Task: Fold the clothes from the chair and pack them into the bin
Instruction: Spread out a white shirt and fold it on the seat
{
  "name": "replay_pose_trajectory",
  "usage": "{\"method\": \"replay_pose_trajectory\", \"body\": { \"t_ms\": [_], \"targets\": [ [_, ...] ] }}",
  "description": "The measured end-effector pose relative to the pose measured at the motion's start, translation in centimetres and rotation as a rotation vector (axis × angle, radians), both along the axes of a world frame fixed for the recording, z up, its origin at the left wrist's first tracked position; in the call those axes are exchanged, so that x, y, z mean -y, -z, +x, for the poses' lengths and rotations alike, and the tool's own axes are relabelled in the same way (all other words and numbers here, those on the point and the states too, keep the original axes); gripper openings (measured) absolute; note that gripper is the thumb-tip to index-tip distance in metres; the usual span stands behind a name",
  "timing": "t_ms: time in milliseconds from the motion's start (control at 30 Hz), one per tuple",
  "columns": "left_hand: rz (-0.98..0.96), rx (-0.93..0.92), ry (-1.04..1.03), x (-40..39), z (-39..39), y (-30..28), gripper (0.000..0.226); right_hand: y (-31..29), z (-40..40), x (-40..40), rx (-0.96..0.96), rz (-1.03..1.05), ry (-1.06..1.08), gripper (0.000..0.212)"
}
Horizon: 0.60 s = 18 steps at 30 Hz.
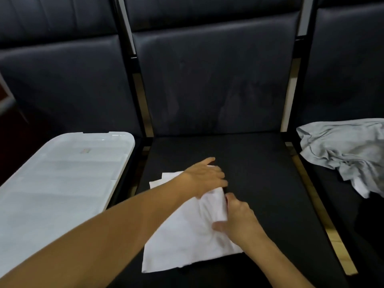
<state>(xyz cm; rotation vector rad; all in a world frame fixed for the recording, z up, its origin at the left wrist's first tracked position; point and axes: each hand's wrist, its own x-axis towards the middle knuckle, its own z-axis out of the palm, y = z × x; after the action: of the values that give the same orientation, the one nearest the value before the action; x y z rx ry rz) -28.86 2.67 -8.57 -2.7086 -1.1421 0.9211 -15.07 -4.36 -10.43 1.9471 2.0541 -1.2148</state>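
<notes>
the white garment [187,235] lay flat on the dark seat of the middle chair [259,173], most likely because the flat seat served as a working surface for folding. it was already a fairly neat oblong, with its far-right edge lifted into a small roll or fold.

the left hand [205,177] reached across the cloth from the left and rested on its far end, fingers curled over the raised edge, seemingly pinning or gripping it so the fabric would not slide. the right hand [236,219] sat just beside it at the cloth's right edge, thumb on top and fingers tucked against the rolled part, pinching it. both hands touched the garment, and the raised fold ran between them; this looked like the start of another fold, though that is a judgement.

the white bin [62,183] stood on the chair to the left, close to the garment, handy for packing. whether it was open or lidded could not be told. a crumpled grey garment [345,150] waited on the chair to the right, well apart from both hands, not yet folded.
</notes>
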Motion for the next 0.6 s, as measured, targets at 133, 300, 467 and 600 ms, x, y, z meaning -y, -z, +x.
{"method": "replay_pose_trajectory", "body": {
  "t_ms": [133,300,467,600],
  "targets": [
    [0.159,-0.007,0.042,1.4,-2.0,-2.7,0.027,-1.0,1.2,-0.1,-0.166,0.060,-0.064,0.015],
    [0.310,0.134,-0.210,11.4,-9.9,-9.1,0.021,-6.6,0.0,2.5,-0.328,0.178,-0.300,0.020],
    [0.609,0.241,-0.516,27.6,-18.5,-13.3,0.060,-13.0,-8.3,9.1,-0.328,0.475,-0.672,0.026],
    [0.677,0.266,-0.782,41.3,-22.6,-15.0,0.048,-15.8,-17.5,16.4,-0.339,0.382,-0.964,0.033]
  ]
}}
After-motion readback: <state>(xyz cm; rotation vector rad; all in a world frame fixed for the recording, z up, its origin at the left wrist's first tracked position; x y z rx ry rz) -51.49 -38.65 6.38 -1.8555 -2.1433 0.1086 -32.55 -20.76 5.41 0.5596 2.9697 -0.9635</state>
